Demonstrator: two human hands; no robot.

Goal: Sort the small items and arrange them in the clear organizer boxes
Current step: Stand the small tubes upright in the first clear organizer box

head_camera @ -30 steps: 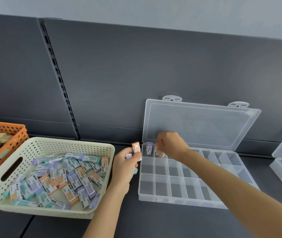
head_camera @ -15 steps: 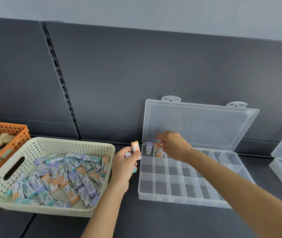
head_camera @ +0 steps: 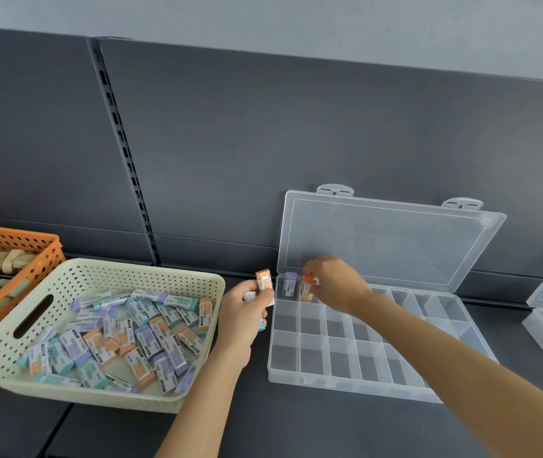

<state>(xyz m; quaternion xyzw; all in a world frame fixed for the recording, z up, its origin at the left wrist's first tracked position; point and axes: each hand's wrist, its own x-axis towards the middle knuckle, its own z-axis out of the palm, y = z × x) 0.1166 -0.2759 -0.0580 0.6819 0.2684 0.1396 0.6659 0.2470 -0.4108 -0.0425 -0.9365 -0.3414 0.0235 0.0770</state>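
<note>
Head view: right hand (head_camera: 336,285) pinching orange eraser (head_camera: 306,291) standing in clear organizer (head_camera: 346,385) back row; left hand (head_camera: 243,314) gripping eraser bundle (head_camera: 263,283).

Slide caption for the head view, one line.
Right hand pinches an orange eraser in the clear organizer; left hand holds more erasers beside the cream basket.

Organizer box (head_camera: 356,375) clear glossy plastic; cream basket (head_camera: 105,276) perforated matt plastic; shelf (head_camera: 296,424) dark matt.
</note>
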